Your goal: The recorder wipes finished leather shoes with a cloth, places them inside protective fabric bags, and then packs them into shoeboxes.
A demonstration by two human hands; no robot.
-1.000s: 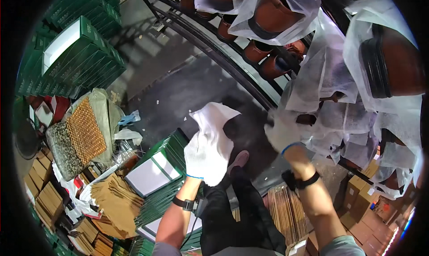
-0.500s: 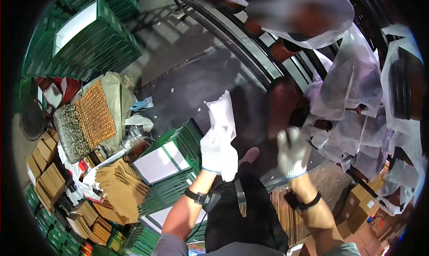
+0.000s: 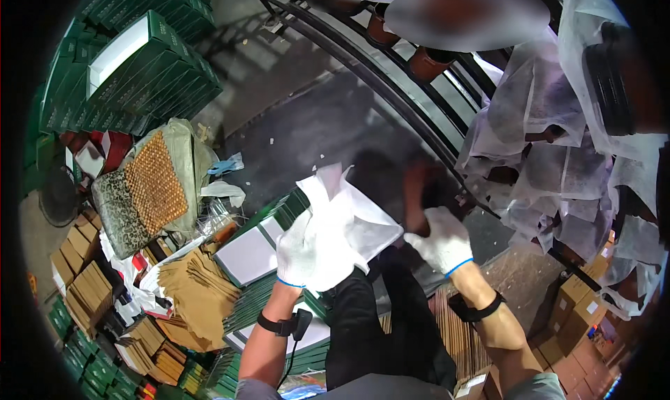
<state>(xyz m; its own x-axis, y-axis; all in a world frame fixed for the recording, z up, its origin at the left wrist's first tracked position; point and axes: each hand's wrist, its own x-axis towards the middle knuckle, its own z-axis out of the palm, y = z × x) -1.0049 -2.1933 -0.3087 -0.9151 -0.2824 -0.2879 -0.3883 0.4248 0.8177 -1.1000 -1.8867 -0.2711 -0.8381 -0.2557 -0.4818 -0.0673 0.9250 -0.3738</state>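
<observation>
My left hand (image 3: 294, 252), in a white knit glove, grips a thin white cloth bag (image 3: 352, 222). The bag is spread out in front of my legs, its far corners sticking up. To its right, my gloved right hand (image 3: 443, 241) has its fingers bent around the near end of a reddish-brown item (image 3: 416, 191). Shadow and blur hide what kind of thing this is and how firmly it is held. The item points away from me, just beyond the bag's right edge.
A black metal rack (image 3: 363, 69) carries brown-and-black items and hanging white covers (image 3: 551, 170). Green boxes (image 3: 150, 72) are stacked far left; more green boxes (image 3: 244, 257) stand beside my left arm. A beaded seat cover (image 3: 150, 184) and cardboard (image 3: 199, 285) lie left.
The white bag has gone from narrow and bunched to widely spread. My left hand has shifted left. My right hand and the reddish-brown item have moved left, closer to the bag.
</observation>
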